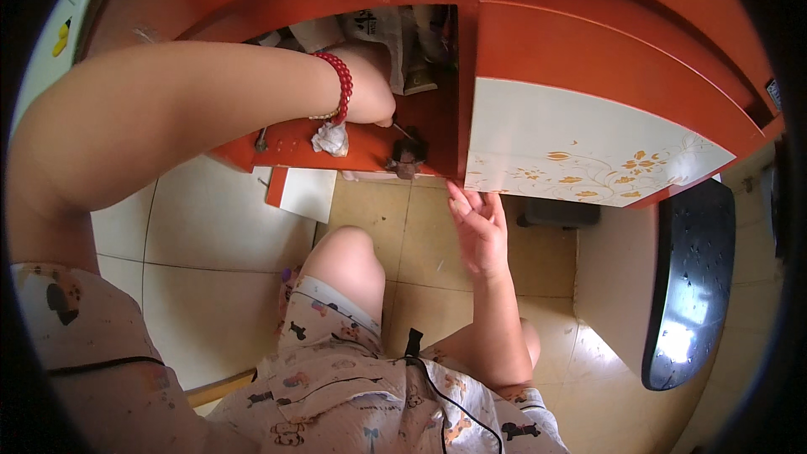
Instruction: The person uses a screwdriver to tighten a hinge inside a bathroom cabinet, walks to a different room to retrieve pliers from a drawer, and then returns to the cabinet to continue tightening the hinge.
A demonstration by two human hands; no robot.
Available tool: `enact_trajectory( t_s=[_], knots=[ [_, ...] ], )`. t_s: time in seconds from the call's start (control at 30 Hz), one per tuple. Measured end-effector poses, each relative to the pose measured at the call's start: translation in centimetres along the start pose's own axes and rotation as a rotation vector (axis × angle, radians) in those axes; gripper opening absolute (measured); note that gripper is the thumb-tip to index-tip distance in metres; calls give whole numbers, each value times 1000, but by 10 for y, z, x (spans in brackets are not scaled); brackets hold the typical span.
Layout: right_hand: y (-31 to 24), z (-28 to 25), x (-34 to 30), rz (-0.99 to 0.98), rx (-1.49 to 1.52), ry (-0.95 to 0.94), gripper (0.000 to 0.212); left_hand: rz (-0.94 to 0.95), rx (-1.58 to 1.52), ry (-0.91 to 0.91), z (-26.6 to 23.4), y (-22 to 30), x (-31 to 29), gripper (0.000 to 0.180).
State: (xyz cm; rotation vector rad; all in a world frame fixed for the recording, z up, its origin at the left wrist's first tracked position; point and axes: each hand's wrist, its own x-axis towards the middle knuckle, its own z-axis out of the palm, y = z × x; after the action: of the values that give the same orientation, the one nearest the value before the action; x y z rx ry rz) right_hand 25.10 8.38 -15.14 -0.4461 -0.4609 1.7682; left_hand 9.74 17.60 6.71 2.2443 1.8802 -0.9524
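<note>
My left hand (368, 99), with a red bead bracelet (345, 88) at its wrist, reaches into an orange cabinet compartment (437, 130). Its fingers look curled, but most are out of sight. A thin stick shows beside the fingertips, above a small dark lump (408, 156) at the compartment's front edge; whether the two join, I cannot tell. A crumpled white tissue (330, 139) lies just below the bracelet. Lower and to the right, my right hand (481, 231) has its fingers stretched up to the cabinet's lower edge, nothing visible in them.
Packets and bags (378, 29) fill the back of the compartment. To its right is a white door panel (580, 143) with orange flowers. A black glossy seat or lid (691, 286) stands at the right. Below the cabinet lies a tiled floor (420, 244), with my knees over it.
</note>
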Motion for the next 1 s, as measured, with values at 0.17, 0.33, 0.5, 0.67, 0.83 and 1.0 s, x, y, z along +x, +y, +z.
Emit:
enact_trajectory(
  t_s=[0.17, 0.33, 0.5, 0.67, 0.83, 1.0],
  knots=[
    [0, 3, 3, -18, -147, 52, 38, -99, -430, -116, -5, -10, 4, 28],
    [4, -4, 7, -31, -105, 99, 33, 23, -461, -141, -12, -19, 2, 28],
    [0, 1, 13, -8, -98, 83, 60, 348, -309, 411, 15, -32, -19, 29],
    [0, -10, 17, 4, -91, 127, 68, 304, -450, 443, 16, -35, -32, 24],
    [3, -12, 19, -13, -136, 135, 69, 349, -461, 472, 20, -37, -26, 23],
    [2, -7, 17, -16, -125, 144, 69, 309, -463, 347, 16, -32, -25, 22]
  ],
)
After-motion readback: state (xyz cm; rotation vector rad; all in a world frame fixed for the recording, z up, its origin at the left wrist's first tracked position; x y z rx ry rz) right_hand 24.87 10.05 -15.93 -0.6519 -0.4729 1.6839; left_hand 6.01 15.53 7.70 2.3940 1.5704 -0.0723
